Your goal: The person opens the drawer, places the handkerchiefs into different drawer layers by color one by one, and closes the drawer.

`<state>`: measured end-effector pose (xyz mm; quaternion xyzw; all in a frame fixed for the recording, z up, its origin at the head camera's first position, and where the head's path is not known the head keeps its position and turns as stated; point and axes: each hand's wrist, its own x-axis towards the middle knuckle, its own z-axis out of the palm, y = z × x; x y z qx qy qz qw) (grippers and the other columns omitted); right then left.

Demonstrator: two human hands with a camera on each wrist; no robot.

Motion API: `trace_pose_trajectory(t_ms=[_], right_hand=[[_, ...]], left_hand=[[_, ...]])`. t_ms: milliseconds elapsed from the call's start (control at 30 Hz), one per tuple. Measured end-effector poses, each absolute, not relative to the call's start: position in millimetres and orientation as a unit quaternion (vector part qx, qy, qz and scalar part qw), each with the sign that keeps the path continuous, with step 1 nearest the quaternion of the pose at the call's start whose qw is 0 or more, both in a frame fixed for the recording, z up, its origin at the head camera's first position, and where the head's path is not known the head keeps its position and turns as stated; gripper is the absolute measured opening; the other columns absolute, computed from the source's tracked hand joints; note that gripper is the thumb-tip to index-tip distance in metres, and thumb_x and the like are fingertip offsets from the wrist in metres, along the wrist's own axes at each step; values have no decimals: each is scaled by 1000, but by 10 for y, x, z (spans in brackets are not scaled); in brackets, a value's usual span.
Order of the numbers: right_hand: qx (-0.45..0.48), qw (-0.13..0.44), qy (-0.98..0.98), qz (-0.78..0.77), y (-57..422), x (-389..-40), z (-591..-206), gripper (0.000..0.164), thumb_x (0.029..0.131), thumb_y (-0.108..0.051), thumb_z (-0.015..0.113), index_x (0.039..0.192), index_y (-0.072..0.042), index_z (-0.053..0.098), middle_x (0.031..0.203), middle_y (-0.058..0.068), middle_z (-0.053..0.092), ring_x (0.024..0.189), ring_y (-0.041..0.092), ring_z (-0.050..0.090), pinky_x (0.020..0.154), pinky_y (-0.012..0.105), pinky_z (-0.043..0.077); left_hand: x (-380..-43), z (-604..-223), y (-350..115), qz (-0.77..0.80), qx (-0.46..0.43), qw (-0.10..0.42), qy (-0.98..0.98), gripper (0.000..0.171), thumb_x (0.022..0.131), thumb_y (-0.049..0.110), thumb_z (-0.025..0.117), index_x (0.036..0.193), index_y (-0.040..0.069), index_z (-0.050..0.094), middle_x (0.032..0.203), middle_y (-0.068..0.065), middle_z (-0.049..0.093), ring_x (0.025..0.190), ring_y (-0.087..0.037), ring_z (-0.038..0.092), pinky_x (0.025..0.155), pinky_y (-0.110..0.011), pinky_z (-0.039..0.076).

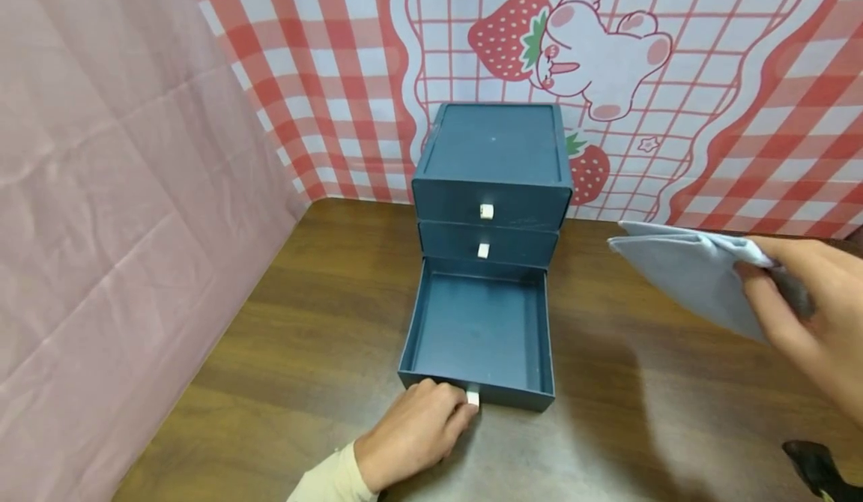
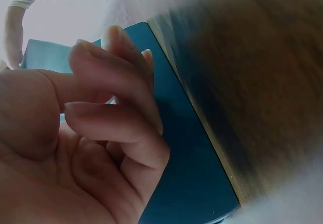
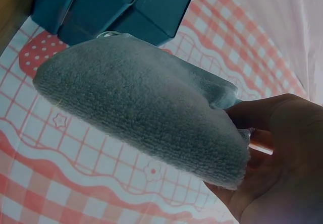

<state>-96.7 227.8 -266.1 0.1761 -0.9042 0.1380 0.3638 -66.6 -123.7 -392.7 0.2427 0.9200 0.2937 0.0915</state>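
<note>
A dark blue drawer unit [image 1: 495, 146] with three drawers stands against the back cloth. Its bottom drawer [image 1: 472, 322] is pulled out, and no contents show inside. My left hand [image 1: 421, 427] is at the front of that drawer, thumb and finger pinching its white pull tab [image 1: 473, 395]. In the left wrist view the curled fingers [image 2: 116, 123] cover the tab. Raised above the table on the right, my right hand [image 1: 809, 300] grips a folded light grey-blue towel [image 1: 694, 270] by one end. Its fuzzy terry surface [image 3: 141, 103] fills the middle of the right wrist view.
The upper two drawers [image 1: 452, 202] are closed, each with a white tab. A wooden table [image 1: 303, 315] carries the unit. Red-and-white checked cloth [image 1: 337, 75] hangs behind, pink cloth [image 1: 121, 172] at left. A black object [image 1: 812, 464] lies at the lower right.
</note>
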Motion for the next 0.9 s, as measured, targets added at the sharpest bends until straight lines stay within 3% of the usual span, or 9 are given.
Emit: trace_pose_trajectory(t_ms=[67,133,233,300,667,900], right_hand=[[186,363,-902,140,2241,-954,-2658,24,94,-3,58,113,12,63,98,32,65,79,47,62,78,9,26],[202,364,-898,141,2202,-958,-2652,36,101,-22,52,113,11,64,97,31,66,79,45,63,79,8,26],[220,366,-893,139,2148,-963,-2645,62,104,-46,39,112,9,66,96,28,68,79,42,65,80,6,25],[226,369,-891,134,2123,-960,-2642,72,103,-54,33,109,9,67,94,27,69,77,41,66,80,5,25],[246,377,-879,158,1948,-978,-2672,61,101,-51,39,107,1,70,95,16,71,78,30,61,88,-1,24],[281,355,-878,154,1707,-957,-2640,61,103,-51,38,107,0,71,95,10,71,77,23,65,82,2,31]], left_hand=[[-664,-3928,-1240,299,239,95,919,46,102,23,57,56,22,50,43,17,41,36,6,39,39,-15,35],[-662,-3930,-1246,301,235,97,919,46,102,23,57,57,22,50,43,17,42,36,6,40,39,-16,35],[-660,-3933,-1253,302,232,100,919,45,102,24,57,57,22,51,43,17,42,36,6,40,39,-16,35],[-663,-3936,-1251,302,233,100,919,45,102,24,57,58,22,51,44,17,42,37,6,40,39,-16,36],[-678,-3949,-1258,301,236,94,919,45,102,23,57,57,21,51,44,17,41,37,6,39,39,-16,35],[-681,-3959,-1252,286,248,76,923,47,101,22,58,56,22,46,46,17,38,40,4,35,39,-17,31]])
